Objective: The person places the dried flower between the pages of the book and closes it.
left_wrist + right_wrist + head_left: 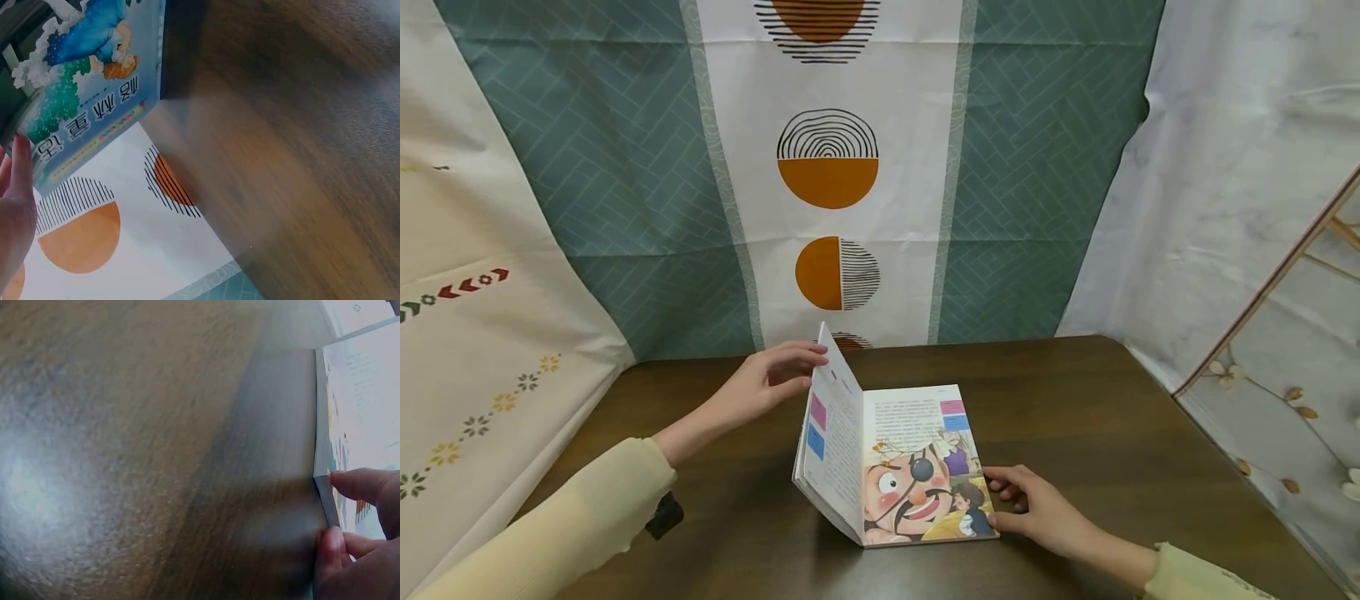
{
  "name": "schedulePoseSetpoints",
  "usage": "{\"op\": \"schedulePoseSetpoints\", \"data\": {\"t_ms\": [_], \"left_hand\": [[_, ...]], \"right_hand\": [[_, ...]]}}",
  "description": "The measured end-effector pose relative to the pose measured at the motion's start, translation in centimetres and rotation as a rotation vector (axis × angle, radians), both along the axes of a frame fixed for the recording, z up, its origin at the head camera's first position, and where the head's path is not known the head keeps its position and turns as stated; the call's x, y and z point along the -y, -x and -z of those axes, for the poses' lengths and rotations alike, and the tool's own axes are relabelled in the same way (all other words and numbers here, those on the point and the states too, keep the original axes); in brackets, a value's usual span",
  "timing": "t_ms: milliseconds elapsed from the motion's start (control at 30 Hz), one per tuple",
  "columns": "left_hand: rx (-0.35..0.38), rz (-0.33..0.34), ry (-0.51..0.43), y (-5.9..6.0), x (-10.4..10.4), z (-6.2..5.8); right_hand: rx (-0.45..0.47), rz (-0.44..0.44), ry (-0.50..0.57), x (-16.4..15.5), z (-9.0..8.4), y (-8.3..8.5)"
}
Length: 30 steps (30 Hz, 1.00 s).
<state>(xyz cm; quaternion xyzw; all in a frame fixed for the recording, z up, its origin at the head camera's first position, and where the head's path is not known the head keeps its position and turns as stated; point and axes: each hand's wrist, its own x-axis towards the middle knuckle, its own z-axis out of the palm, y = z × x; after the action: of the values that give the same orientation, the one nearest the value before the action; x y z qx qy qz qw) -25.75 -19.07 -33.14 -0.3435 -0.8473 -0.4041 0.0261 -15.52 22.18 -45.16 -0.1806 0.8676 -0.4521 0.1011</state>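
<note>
An illustrated book [902,417] is open on the dark table. Its right-hand page lies flat, showing text and a cartoon face with an eye patch. The left part stands tilted up, and my left hand [772,375] grips it near its top outer edge. In the left wrist view the blue picture cover [94,112] faces out, with fingertips [20,156] at its edge. My right hand [1037,510] holds the lower right edge of the book, thumb and fingers at the page edge. The right wrist view shows those fingers [359,482] touching the page's border.
The brown wooden table [1090,417] extends around the book. A patterned cloth [842,275] hangs behind its far edge. Light printed cloths flank the left [475,358] and right [1247,275] sides. A small black object [664,516] shows beneath the left sleeve.
</note>
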Motion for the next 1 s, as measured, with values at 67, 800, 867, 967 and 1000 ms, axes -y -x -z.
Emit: {"op": "schedulePoseSetpoints", "data": {"t_ms": [67, 800, 867, 967, 1000], "left_hand": [[0.002, 0.010, -0.007, 0.1, -0.3, -0.1], [-0.169, 0.242, 0.212, 6.0, -3.7, -3.2], [-0.179, 0.250, 0.236, 6.5, -4.2, -3.6], [-0.121, 0.254, 0.249, 7.4, -4.9, -3.8], [-0.098, 0.257, 0.253, 7.6, -5.2, -3.8]], "right_hand": [[0.028, -0.010, 0.037, 0.1, -0.1, 0.0], [0.084, -0.013, 0.153, 0.2, 0.2, -0.2], [0.077, -0.011, 0.151, 0.1, 0.2, -0.2], [0.075, -0.011, 0.153, 0.0, 0.3, -0.2], [0.079, -0.011, 0.153, 0.0, 0.3, -0.2]]}}
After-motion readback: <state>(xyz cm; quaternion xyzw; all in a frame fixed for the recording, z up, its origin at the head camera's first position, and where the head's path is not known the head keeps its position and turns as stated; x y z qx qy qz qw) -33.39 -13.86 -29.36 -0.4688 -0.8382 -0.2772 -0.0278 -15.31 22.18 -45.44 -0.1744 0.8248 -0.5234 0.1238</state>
